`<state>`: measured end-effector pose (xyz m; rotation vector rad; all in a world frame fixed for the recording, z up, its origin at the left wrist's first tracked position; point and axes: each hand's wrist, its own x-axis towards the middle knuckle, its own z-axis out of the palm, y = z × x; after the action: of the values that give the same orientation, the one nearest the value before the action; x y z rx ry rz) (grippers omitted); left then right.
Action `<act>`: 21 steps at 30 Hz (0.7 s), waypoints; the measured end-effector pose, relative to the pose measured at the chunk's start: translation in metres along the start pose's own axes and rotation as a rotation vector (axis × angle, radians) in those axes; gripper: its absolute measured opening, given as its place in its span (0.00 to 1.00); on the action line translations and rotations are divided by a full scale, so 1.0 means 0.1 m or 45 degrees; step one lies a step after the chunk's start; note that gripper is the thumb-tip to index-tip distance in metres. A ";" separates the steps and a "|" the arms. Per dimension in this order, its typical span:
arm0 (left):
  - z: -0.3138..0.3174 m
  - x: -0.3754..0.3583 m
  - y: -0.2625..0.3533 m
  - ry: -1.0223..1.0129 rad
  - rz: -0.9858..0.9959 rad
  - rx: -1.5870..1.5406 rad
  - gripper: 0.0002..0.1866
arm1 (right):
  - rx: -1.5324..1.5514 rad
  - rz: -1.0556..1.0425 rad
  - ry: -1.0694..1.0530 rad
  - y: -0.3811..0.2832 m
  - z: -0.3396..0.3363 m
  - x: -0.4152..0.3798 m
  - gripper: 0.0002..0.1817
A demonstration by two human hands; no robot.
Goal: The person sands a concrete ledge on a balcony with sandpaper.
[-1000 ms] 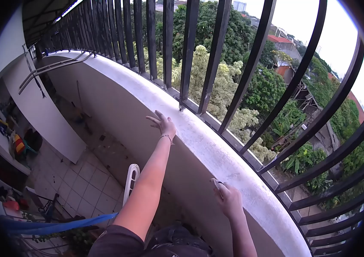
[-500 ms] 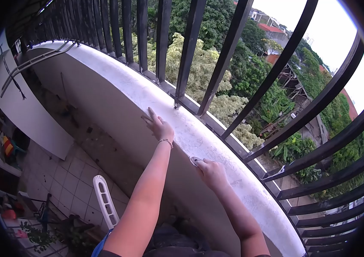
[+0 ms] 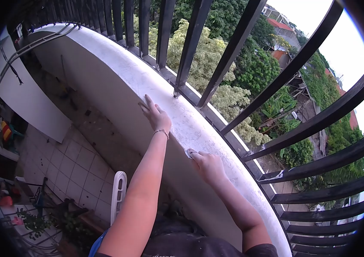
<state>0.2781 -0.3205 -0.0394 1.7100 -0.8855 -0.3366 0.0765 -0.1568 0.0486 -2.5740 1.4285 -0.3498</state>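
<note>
My left hand [image 3: 156, 116] rests on the inner edge of the white wall top [image 3: 130, 83], fingers spread and holding nothing; a bracelet [image 3: 162, 132] circles that wrist. Closer to me, my right hand [image 3: 209, 166] is closed on a small whitish-grey pad [image 3: 188, 153], pressed against the same edge. Most of the pad is hidden by the fingers, so its exact kind does not show. The wall top curves away to the upper left, and its surface looks blotchy near the right hand.
Dark metal railing bars [image 3: 190, 40] stand along the wall's outer side, with trees [image 3: 257, 68] beyond. Below left are a tiled floor [image 3: 77, 171], a white plastic chair [image 3: 119, 188] and a potted plant [image 3: 34, 233]. Bent pipes [image 3: 32, 49] jut out at upper left.
My view has shifted a little, and the chair appears farther right. The right hand and its pad have slid slightly along the edge toward the left hand. The left hand stays on the edge.
</note>
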 end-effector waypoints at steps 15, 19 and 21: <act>-0.04 -0.01 0.06 -0.014 -0.021 0.001 0.30 | 0.089 0.005 -0.087 0.02 -0.20 -0.07 0.11; -0.04 -0.01 0.04 -0.004 0.004 -0.037 0.30 | 0.041 0.016 -0.111 0.02 -0.12 0.08 0.12; -0.06 -0.02 0.05 -0.030 -0.030 -0.035 0.30 | 0.027 0.012 -0.071 -0.01 -0.05 0.22 0.13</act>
<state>0.2786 -0.3154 -0.0333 1.6953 -0.8745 -0.3833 0.0867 -0.1748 0.0566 -2.5384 1.4103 -0.2882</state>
